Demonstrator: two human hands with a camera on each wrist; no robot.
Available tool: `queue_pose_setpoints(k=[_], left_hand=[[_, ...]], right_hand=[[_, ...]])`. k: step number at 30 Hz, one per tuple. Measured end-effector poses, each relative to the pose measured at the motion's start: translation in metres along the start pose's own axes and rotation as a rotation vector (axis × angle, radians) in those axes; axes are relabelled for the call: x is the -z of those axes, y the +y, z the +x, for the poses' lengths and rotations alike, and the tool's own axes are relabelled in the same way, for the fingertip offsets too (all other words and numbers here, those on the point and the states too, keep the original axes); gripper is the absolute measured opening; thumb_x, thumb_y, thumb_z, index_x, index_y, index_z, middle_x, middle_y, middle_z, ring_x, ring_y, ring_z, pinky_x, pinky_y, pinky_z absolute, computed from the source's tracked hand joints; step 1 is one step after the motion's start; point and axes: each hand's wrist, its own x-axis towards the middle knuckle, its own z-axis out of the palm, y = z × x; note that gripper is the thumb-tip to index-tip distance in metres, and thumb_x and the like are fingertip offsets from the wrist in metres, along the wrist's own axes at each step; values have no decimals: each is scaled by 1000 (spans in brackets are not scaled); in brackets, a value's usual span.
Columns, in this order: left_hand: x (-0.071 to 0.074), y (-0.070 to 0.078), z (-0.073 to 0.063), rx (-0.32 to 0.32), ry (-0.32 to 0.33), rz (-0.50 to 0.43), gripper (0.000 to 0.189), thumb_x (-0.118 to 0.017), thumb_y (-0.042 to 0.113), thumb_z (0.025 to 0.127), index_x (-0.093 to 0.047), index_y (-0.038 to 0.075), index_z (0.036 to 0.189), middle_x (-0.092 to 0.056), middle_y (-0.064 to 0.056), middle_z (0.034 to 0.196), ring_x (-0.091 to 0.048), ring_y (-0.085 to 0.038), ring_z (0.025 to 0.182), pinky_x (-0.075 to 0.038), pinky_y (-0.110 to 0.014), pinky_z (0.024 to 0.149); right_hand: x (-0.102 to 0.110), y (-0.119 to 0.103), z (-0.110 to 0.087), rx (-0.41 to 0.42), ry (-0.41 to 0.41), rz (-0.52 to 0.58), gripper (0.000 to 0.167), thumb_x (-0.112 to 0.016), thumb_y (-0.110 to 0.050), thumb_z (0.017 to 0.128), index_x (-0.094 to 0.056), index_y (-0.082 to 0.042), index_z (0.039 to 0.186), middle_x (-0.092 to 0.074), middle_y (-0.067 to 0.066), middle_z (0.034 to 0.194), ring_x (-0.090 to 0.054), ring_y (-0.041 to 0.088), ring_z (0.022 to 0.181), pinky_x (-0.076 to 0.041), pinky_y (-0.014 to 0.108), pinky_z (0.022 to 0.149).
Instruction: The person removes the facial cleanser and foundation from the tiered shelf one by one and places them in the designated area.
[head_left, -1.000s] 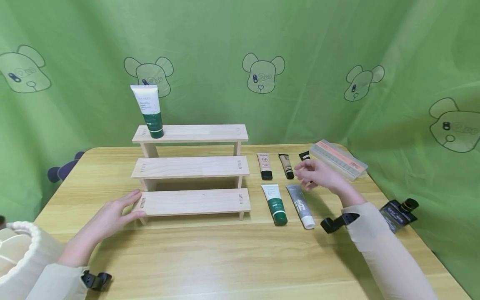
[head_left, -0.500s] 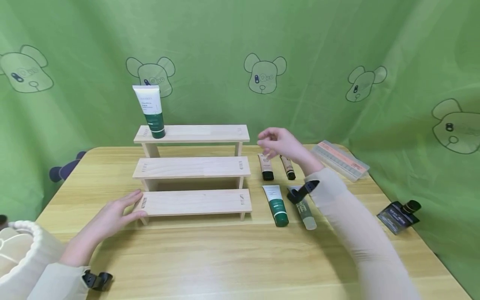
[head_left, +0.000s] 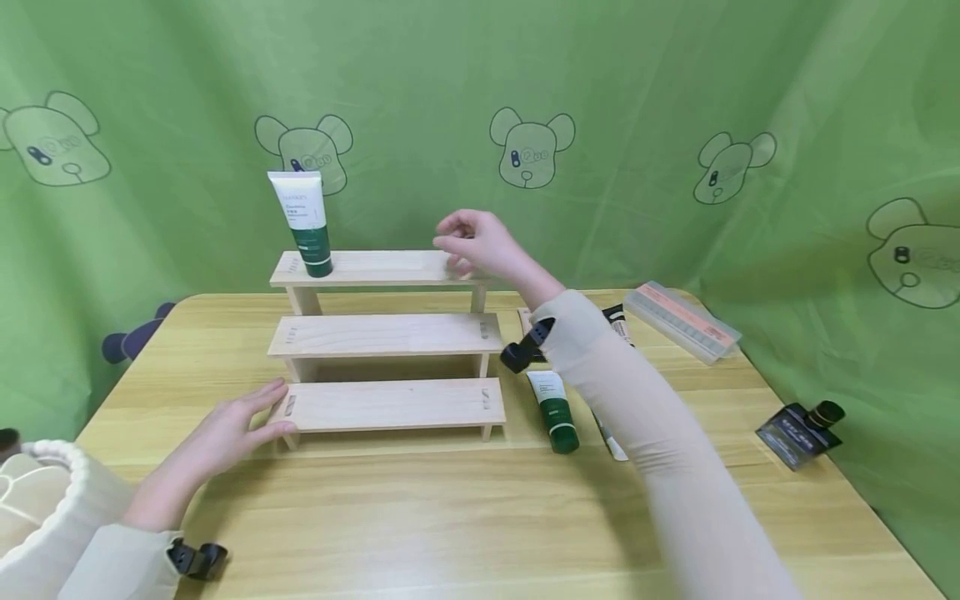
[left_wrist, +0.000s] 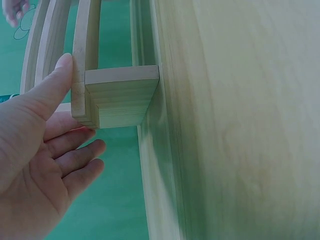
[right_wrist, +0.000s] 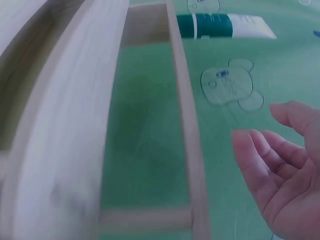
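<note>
A pale three-step wooden display shelf point(head_left: 390, 404) stands on the table. My left hand point(head_left: 228, 429) holds the left end of its lowest step, thumb on one face and index finger behind in the left wrist view. On the top step's left end, a white-and-green squeeze tube point(head_left: 303, 221) stands upright on its cap. My right hand point(head_left: 480, 242) is at the right end of the top step, fingers loosely bent around nothing; the right wrist view shows this hand point(right_wrist: 285, 165) apart from the wood. A similar green-and-white tube point(head_left: 555, 412) lies right of the shelf.
Under the right forearm, a grey tube point(head_left: 611, 442) and a pink tube point(head_left: 525, 318) are mostly hidden; a black-ended tube point(head_left: 618, 321) shows beyond. A clear plastic case point(head_left: 684, 321) and a dark bottle point(head_left: 798, 429) lie farther right. A white basket point(head_left: 67, 454) is front left.
My right hand has swept left and upward, from above the small tubes on the table to the right end of the top step. My left hand has stayed on the lowest step.
</note>
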Motion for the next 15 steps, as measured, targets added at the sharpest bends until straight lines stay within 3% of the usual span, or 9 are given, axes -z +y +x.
queue_pose_setpoints(k=[10, 15], left_hand=[[0, 1, 0, 3, -4, -6, 68, -62, 37, 87, -41, -10, 132, -35, -28, 137, -34, -49, 121, -29, -59, 98], [1, 1, 0, 1, -3, -4, 67, -62, 36, 87, -41, -10, 132, -35, -28, 137, -34, -48, 121, -29, -59, 99]], right_hand=[[-40, -43, 26, 104, -37, 9, 37, -64, -13, 87, -52, -3, 121, -57, 9, 99, -59, 28, 88, -56, 30, 63], [-59, -63, 35, 155, -26, 5, 45, -65, -12, 87, -48, -10, 128, -57, 6, 103, -58, 20, 90, -56, 28, 61]])
